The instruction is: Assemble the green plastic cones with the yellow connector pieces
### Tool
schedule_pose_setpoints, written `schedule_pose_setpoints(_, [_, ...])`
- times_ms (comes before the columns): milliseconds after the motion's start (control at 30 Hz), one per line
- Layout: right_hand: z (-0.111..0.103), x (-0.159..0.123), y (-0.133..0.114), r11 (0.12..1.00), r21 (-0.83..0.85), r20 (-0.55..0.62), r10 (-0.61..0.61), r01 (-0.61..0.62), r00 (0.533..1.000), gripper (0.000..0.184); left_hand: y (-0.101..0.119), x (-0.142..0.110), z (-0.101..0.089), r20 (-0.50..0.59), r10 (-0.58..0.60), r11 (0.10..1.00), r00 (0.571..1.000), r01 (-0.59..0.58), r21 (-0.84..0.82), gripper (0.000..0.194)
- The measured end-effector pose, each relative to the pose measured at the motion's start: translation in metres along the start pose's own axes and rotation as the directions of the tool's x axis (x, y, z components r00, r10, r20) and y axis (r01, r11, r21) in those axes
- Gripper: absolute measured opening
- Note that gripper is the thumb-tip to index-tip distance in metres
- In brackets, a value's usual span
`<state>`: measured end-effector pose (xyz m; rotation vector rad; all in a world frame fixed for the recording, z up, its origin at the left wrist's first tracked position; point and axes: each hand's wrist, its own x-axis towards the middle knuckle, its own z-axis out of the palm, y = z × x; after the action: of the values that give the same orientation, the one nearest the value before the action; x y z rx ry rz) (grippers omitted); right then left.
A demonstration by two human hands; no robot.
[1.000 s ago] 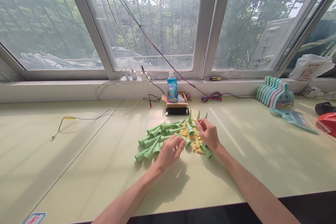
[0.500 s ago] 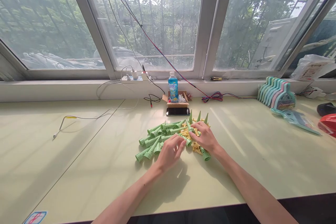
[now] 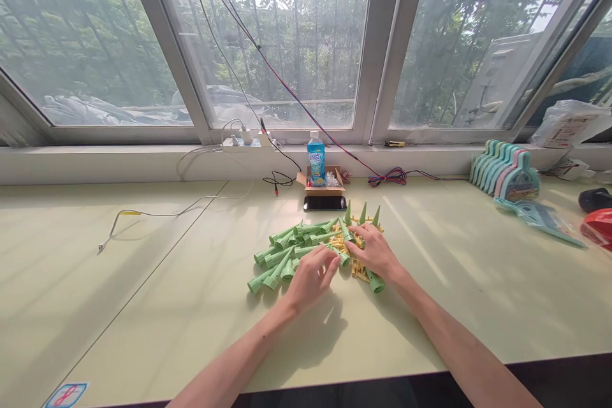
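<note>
Many green plastic cones [image 3: 264, 257] with ribbed collars lie heaped on the table, mostly left of my hands. Small yellow plastic pieces [image 3: 358, 269] are piled among them. My right hand [image 3: 375, 250] has its thumb and fingers closed around the wide end of a green cone [image 3: 344, 228] above the yellow pile. My left hand [image 3: 312, 275] is curled, thumb and fingertips drawn together beside another cone [image 3: 344, 260]; whatever is in that pinch is hidden. Several cones stand point up behind my right hand, one of them a green cone [image 3: 363, 213]. Another cone [image 3: 375, 283] lies under my right wrist.
A black phone [image 3: 325, 204] lies behind the heap, before a cardboard box [image 3: 325, 191] with a blue bottle [image 3: 316, 160]. A thin cable [image 3: 165, 213] crosses the left side. At right are pastel plastic items [image 3: 507, 172] in a row and a red object [image 3: 597, 225].
</note>
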<state>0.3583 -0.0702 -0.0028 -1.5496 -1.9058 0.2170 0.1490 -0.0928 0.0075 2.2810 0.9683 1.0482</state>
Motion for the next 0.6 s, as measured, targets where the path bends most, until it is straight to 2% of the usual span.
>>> schedule_pose_setpoints(600, [-0.0063, -0.0008, -0.0064, 0.998, -0.03, -0.008, -0.047, 0.047, 0.999, 0.019, 0.001, 0.0, -0.0015, 0.023, -0.012, 1.0, 1.0, 0.012, -0.001, 0.028])
